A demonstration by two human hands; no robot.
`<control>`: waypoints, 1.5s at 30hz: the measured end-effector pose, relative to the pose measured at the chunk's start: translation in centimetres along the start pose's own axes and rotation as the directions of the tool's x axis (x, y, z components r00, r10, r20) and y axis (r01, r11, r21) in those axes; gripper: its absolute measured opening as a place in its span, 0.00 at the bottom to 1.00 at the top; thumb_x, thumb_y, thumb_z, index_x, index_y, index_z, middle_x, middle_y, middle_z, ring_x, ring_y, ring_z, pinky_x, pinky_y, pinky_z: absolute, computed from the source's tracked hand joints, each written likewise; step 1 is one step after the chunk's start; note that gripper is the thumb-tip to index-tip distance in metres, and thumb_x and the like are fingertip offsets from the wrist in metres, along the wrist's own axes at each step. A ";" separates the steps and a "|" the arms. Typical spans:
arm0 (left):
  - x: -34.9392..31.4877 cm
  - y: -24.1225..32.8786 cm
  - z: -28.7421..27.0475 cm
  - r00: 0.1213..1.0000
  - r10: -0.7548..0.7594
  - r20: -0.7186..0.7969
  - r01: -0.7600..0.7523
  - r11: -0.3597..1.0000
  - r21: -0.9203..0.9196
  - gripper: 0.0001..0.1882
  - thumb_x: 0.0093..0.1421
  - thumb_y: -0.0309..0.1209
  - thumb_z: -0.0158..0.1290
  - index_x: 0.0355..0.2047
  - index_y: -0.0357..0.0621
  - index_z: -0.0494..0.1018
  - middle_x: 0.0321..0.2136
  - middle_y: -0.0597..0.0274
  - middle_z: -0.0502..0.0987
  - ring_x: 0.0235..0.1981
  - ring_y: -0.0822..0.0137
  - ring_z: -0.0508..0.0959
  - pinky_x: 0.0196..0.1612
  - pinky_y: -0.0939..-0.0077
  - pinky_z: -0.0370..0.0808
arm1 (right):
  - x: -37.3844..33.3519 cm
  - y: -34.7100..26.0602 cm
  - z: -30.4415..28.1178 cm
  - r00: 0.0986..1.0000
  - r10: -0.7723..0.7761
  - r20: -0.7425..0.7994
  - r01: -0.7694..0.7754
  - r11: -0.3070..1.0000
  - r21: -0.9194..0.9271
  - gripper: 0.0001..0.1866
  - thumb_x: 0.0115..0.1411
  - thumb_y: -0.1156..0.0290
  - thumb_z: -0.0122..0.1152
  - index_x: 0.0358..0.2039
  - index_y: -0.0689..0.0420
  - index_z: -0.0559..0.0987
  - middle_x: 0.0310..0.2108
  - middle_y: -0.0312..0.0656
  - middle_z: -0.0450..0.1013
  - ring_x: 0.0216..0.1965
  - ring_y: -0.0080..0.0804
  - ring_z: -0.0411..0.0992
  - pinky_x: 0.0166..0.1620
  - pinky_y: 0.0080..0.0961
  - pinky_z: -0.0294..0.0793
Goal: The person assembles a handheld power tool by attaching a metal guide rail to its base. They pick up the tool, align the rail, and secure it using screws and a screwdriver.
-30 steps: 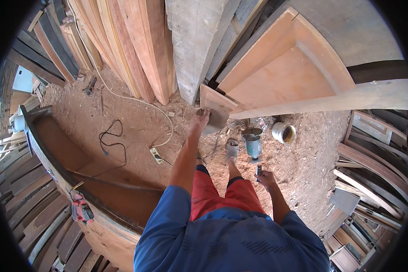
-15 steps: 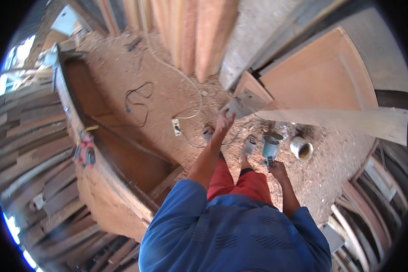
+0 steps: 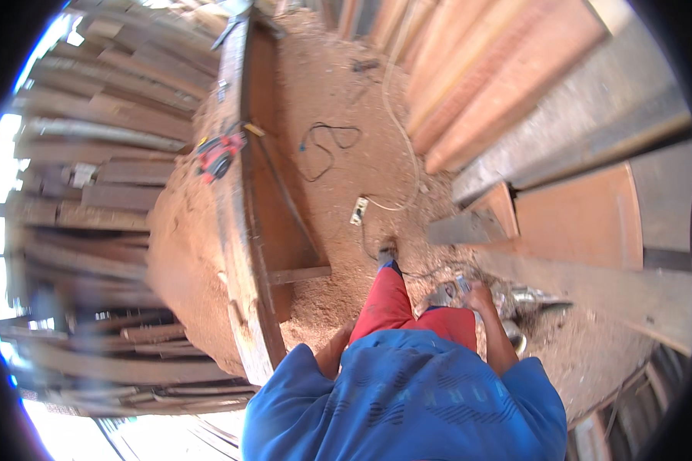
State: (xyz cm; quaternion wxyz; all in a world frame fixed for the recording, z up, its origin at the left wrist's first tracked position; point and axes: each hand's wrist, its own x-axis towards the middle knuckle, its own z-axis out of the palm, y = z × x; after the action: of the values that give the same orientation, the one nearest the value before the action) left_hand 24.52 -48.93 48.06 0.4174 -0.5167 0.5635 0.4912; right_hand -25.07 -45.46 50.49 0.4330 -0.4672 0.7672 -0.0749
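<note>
My right hand is closed around a small grey, bluish object; its kind is too blurred to make out. It hangs low in front of my right thigh, over my right foot. My left hand is down beside my left thigh, partly behind the blue shirt, and its fingers do not show clearly. Close behind my right hand on the ground lies some crumpled clear plastic. Just past my right forearm, a pale bucket is partly hidden.
A long wooden trough-like structure runs along my left, with a red and black power tool on it. A power strip and a loose cable lie on the sawdust. Planks lean ahead; stacked boards rise at left.
The view has swung left, so the trough sits nearer the middle. My left hand has dropped from in front of me, near a grey board, to my thigh. My right hand still grips the small object.
</note>
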 end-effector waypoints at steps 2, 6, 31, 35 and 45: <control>-2.3 -0.7 1.4 0.999 -0.040 0.018 0.043 0.969 -0.242 0.28 0.60 0.51 0.48 0.52 0.44 0.75 0.50 0.46 0.77 0.52 0.46 0.75 0.55 0.59 0.72 | 0.9 -1.7 -0.4 0.993 0.024 0.113 -0.051 0.970 0.236 0.18 0.49 0.60 0.68 0.35 0.60 0.82 0.33 0.56 0.79 0.39 0.54 0.77 0.40 0.46 0.76; -4.1 -0.3 -0.4 1.000 0.018 -0.016 -0.024 0.791 -0.612 0.30 0.62 0.53 0.48 0.55 0.43 0.73 0.51 0.49 0.77 0.51 0.51 0.75 0.53 0.63 0.71 | 2.9 -7.4 -3.4 0.929 -0.005 0.371 -0.328 0.458 0.827 0.13 0.48 0.66 0.68 0.33 0.59 0.84 0.34 0.48 0.81 0.38 0.44 0.79 0.39 0.40 0.78; -5.1 -9.5 -37.5 0.788 0.301 -0.536 -0.514 0.802 -0.305 0.31 0.59 0.49 0.54 0.56 0.40 0.72 0.52 0.43 0.75 0.55 0.45 0.74 0.59 0.58 0.70 | 21.4 -46.5 -0.4 0.987 0.009 0.162 -0.004 1.000 -0.028 0.08 0.53 0.71 0.67 0.33 0.60 0.84 0.24 0.34 0.76 0.28 0.24 0.71 0.34 0.27 0.71; -5.9 -3.4 -44.5 0.735 0.353 -0.579 -0.669 0.518 -0.533 0.26 0.60 0.40 0.60 0.54 0.37 0.72 0.49 0.49 0.78 0.52 0.55 0.77 0.56 0.65 0.72 | 24.5 -50.0 -0.5 0.967 -0.130 0.220 0.014 0.887 0.461 0.09 0.56 0.72 0.65 0.36 0.61 0.83 0.25 0.31 0.75 0.27 0.20 0.69 0.33 0.23 0.69; -8.1 2.4 -54.3 0.600 0.119 -0.791 -0.707 -0.385 -0.594 0.03 0.64 0.28 0.58 0.36 0.44 0.75 0.31 0.70 0.78 0.30 0.78 0.75 0.38 0.81 0.74 | 29.9 -63.2 -3.0 0.798 -0.503 0.331 0.137 0.687 0.714 0.10 0.59 0.77 0.60 0.41 0.63 0.83 0.30 0.30 0.77 0.31 0.16 0.70 0.35 0.17 0.70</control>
State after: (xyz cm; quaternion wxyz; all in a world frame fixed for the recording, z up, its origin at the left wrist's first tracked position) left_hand 25.12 -101.04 65.44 -0.4710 -0.4457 0.2231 0.7278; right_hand 8.31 -104.62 67.42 0.7317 -0.4182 0.4516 -0.2927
